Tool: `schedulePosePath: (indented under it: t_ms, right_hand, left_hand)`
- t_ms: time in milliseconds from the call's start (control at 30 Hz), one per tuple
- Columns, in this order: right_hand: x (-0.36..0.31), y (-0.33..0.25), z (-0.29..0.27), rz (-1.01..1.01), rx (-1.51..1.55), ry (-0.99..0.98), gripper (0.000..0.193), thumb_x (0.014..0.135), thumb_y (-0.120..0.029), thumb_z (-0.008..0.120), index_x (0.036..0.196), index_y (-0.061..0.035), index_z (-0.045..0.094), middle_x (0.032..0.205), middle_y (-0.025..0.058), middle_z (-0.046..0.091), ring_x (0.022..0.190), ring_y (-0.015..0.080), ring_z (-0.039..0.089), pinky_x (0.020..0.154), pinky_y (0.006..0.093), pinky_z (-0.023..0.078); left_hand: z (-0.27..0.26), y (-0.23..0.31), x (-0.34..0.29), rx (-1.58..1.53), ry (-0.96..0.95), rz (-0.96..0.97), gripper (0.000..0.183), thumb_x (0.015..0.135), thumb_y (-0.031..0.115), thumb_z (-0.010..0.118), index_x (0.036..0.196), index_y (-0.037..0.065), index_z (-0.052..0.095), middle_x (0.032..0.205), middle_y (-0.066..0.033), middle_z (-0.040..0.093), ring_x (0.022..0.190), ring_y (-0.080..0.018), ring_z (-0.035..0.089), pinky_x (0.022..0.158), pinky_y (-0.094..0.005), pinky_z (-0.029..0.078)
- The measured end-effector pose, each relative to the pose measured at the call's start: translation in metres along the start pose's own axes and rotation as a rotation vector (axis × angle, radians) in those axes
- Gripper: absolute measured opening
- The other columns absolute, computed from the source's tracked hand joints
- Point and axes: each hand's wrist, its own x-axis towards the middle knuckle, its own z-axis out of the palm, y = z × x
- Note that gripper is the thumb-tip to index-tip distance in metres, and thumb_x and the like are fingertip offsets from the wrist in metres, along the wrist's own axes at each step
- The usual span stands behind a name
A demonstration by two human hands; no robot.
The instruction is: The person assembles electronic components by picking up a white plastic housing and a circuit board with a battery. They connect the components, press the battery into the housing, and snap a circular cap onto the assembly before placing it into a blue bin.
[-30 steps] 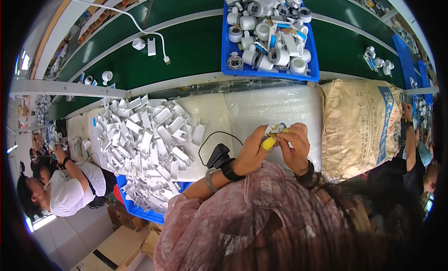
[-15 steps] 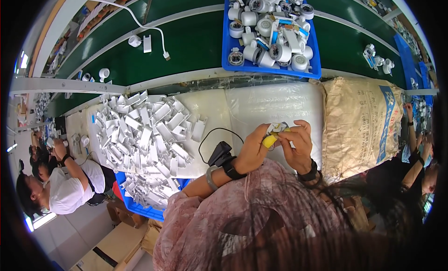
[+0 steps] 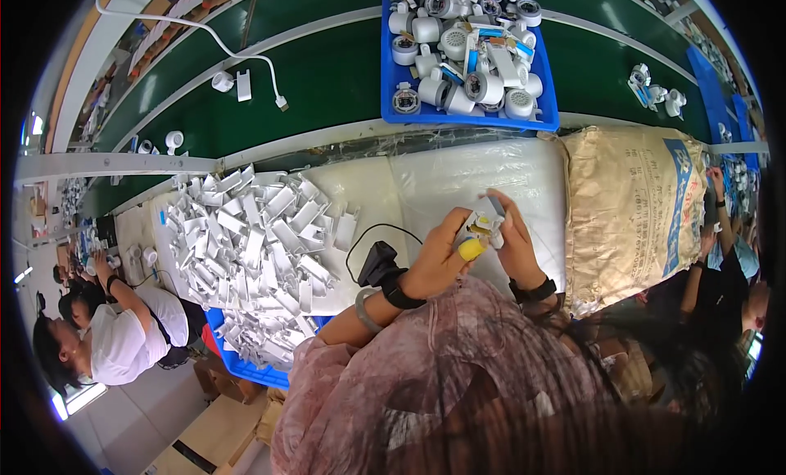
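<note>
Both my hands meet over the plastic-covered work surface in front of my body. Between them is a small white plastic housing (image 3: 486,216), its finer details too small to make out. My left hand (image 3: 435,256) grips it from the left, fingers closed. A yellow piece (image 3: 471,248) shows at the left thumb; whether it is a finger cover or a separate part I cannot tell. My right hand (image 3: 518,252) is curled round the housing's right side. Left of my hands lies a large heap of white plastic covers (image 3: 254,229).
A blue bin (image 3: 471,121) of round white camera-like units stands on the green belt (image 3: 327,78). A brown paper sack (image 3: 622,221) lies at right. Below the heap, another blue bin (image 3: 266,375) holds more covers. A white cable (image 3: 246,54) hangs at upper left. Co-workers sit at both sides.
The white housing now shows more fully between my hands, and my right hand has gone from a fingertip pinch to wrapping its right side. The view has shifted slightly.
</note>
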Motion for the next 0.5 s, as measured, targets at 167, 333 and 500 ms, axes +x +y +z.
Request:
schedulePosePath:
  t_ms: [167, 333, 500]
  right_hand:
    - [0.000, -0.015, 0.006, 0.002, -0.107, -0.014, 0.060, 0.089, -0.022, 0.066, 0.139, -0.0042, 0.037, 0.126, 0.0091, 0.050, 0.109, 0.0170, 0.054, 0.090, 0.0293, 0.046]
    - [0.001, -0.036, 0.012, -0.332, -0.707, 0.090, 0.064, 0.078, -0.011, 0.076, 0.131, -0.0013, 0.042, 0.121, 0.0131, 0.052, 0.106, 0.0210, 0.056, 0.087, 0.0302, 0.048]
    - [-0.004, -0.043, 0.015, -0.312, -0.827, 0.059, 0.065, 0.075, -0.006, 0.074, 0.131, 0.0008, 0.041, 0.124, 0.0135, 0.050, 0.111, 0.0192, 0.053, 0.094, 0.0307, 0.045]
  left_hand:
    - [-0.009, 0.001, -0.006, -0.014, 0.060, 0.043, 0.018, 0.096, 0.011, 0.056, 0.110, 0.001, 0.052, 0.092, -0.0063, 0.063, 0.069, -0.0093, 0.058, 0.061, -0.0239, 0.047]
    - [-0.022, -0.013, -0.008, -0.073, 0.202, -0.072, 0.022, 0.094, 0.011, 0.059, 0.112, -0.001, 0.056, 0.098, -0.0073, 0.065, 0.079, -0.0144, 0.065, 0.071, -0.0255, 0.052]
    - [-0.024, -0.022, -0.007, -0.080, 0.160, -0.042, 0.023, 0.095, 0.011, 0.059, 0.113, -0.001, 0.054, 0.100, -0.0079, 0.065, 0.082, -0.0148, 0.066, 0.073, -0.0265, 0.053]
